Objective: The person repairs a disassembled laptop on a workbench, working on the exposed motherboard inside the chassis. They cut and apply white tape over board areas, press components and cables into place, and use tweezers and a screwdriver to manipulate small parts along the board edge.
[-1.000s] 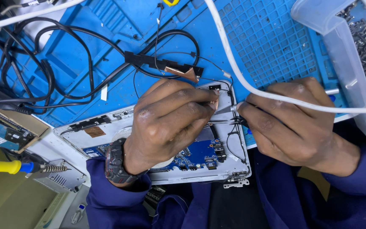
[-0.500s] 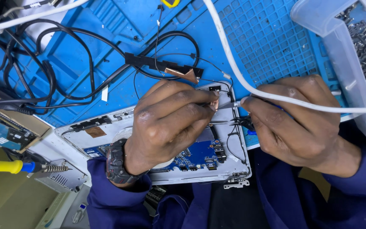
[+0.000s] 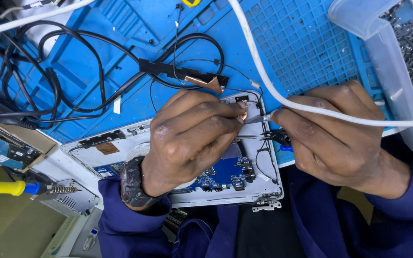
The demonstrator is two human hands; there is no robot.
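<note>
An opened white laptop chassis lies on the blue work mat, its blue circuit board exposed. My left hand rests over the chassis, fingertips pinching a small copper-coloured piece at the upper right corner. My right hand grips metal tweezers whose tip meets that copper piece. Thin black wires run along the chassis's right edge. A dark watch sits on my left wrist.
A white cable crosses over my right hand. Black cables loop across the blue mat. A clear plastic bin of metal screws stands at right. A yellow-handled soldering iron lies at lower left.
Both hands have stayed over the chassis corner. The fingertips and tweezers shifted only slightly around the copper piece.
</note>
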